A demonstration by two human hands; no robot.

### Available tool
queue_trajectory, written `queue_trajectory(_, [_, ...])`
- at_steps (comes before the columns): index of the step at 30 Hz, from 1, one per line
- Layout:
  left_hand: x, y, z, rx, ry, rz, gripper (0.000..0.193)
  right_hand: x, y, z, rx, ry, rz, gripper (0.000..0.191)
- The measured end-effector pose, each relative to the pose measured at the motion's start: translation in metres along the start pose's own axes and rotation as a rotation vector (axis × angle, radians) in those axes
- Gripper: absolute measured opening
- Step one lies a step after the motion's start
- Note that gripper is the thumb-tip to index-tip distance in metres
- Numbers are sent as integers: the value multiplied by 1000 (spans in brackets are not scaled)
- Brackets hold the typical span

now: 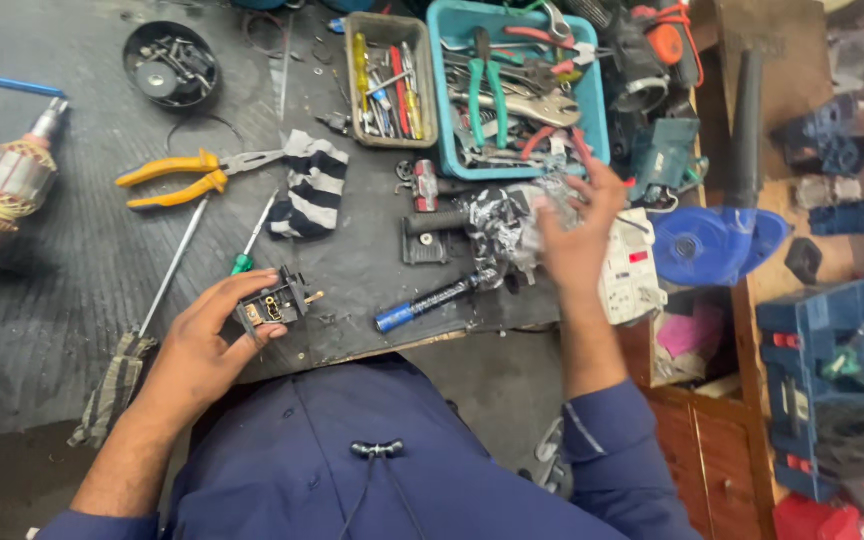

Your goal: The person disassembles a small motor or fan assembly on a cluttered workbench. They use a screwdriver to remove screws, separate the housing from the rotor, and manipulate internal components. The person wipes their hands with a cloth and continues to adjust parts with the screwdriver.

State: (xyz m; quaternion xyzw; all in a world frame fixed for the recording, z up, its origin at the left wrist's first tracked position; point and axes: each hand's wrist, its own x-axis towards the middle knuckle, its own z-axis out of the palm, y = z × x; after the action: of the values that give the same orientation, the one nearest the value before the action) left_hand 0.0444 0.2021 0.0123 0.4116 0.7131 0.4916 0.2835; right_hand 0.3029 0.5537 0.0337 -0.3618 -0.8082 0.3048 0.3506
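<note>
Left hand (202,345) is gripping a small black switch block (272,303).
Right hand (577,240), fingers spread, is hovering empty above crinkled plastic wrap (507,225).

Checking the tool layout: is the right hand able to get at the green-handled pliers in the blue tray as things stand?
Probably yes. The right hand hovers open just below the blue tray, and the green-handled pliers lie on top of the pile, uncovered.

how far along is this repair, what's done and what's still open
Looks done: a motor armature lies out on the mat, apart from any housing. In hand: the left hand holds a small black switch block; the right hand reaches toward crumpled foil-like wrapping below the blue tool tray. Left: nothing looks reassembled; pliers lie loose.
</note>
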Motion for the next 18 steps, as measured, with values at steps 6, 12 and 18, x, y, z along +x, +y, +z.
queue_trajectory(6, [3, -2, -8, 1, -60, -35, 52, 33, 26, -9, 491, -137, 127, 59])
queue_trajectory(12, [-6, 5, 0, 54, 14, -16, 63, 28, 5, 32, 710, -366, 194, 63])
queue_trajectory(18, [-14, -5, 16, 28, 135, 79, 55, -24, -31, 96, 778, -707, 167, 65])
